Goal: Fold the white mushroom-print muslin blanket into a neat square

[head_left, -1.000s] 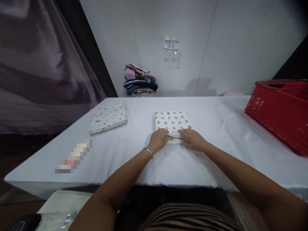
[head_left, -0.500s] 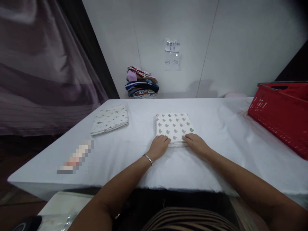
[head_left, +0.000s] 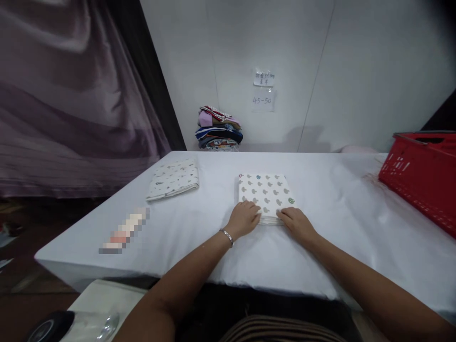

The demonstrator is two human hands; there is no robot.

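Observation:
A folded white cloth point(head_left: 265, 190) with grey mushroom-like prints and a few coloured ones lies flat on the white-covered table point(head_left: 199, 247). My left hand point(head_left: 244, 217), with a silver bracelet at the wrist, grips its near left corner, fingers curled over the top. At the near right corner my right hand point(head_left: 296, 223) holds the edge, thumb side toward the cloth. Layered folds show along the near edge between the hands. Farther left rests a second folded white cloth point(head_left: 174, 179) with small scattered prints, apart from both hands.
A red plastic basket point(head_left: 423, 178) stands at the right. Folded clothes point(head_left: 220, 130) are stacked behind the table by the wall, under two paper notes point(head_left: 263, 90). A pixelated item point(head_left: 124, 232) lies front left. Below is a pale stool-like surface point(head_left: 107, 297) with a clear container point(head_left: 90, 325).
The whole scene has shifted slightly right and down as my head view moved. Both hands stay at the near edge of the mushroom-print cloth, with little other movement.

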